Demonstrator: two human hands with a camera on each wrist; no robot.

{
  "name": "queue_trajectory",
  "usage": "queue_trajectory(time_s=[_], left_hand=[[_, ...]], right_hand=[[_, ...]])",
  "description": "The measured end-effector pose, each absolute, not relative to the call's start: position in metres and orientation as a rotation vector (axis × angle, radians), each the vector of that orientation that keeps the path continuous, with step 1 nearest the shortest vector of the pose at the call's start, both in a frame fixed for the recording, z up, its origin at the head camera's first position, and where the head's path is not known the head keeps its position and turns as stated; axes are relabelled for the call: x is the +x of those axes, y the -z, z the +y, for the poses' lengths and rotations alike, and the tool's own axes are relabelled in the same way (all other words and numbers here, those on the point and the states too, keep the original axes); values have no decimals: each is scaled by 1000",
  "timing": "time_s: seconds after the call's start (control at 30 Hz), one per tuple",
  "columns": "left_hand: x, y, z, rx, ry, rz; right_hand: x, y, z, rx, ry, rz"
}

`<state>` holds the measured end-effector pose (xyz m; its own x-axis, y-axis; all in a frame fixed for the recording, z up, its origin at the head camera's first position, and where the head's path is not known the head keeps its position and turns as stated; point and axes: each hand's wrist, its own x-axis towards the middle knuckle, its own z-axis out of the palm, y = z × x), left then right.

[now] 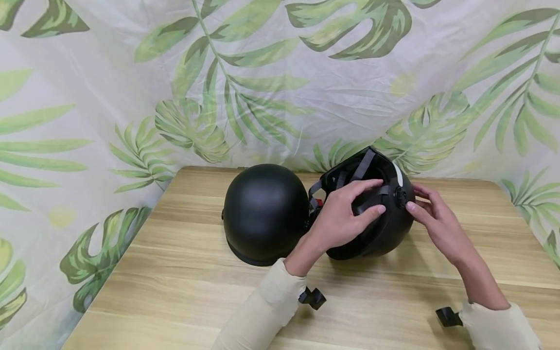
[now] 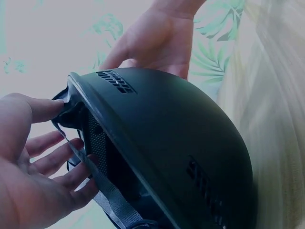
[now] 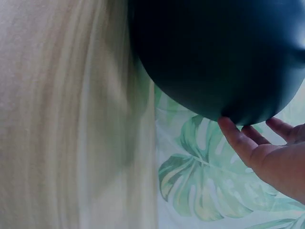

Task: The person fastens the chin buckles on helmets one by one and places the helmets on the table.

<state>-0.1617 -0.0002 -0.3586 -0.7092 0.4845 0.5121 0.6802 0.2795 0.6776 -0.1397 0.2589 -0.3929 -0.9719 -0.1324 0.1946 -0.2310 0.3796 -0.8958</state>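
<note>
Two black helmets are side by side on the wooden table. The right helmet lies tipped, its opening turned up and to the left, with grey straps and dark lining showing. At that opening is my left hand. Its thumb touches the lining near the rim in the left wrist view, and its other fingers spread loosely by a grey strap. My right hand touches the outer shell with its fingertips, beside a round black knob. Some right fingers are hidden behind the shell.
The other helmet sits dome up, to the left of the tipped one. A bit of red shows between them. Leaf-patterned cloth hangs behind the wooden table.
</note>
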Motion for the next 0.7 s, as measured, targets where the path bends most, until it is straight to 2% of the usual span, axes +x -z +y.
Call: queue_trajectory(time_s=[0.2, 0.7], left_hand=[[-162, 360, 0, -1048, 1415, -2355], [-171, 363, -8, -901, 1340, -2510]], right_hand=[[-137, 389, 261, 304, -1526, -2569], [-135, 384, 263, 366, -1506, -2489]])
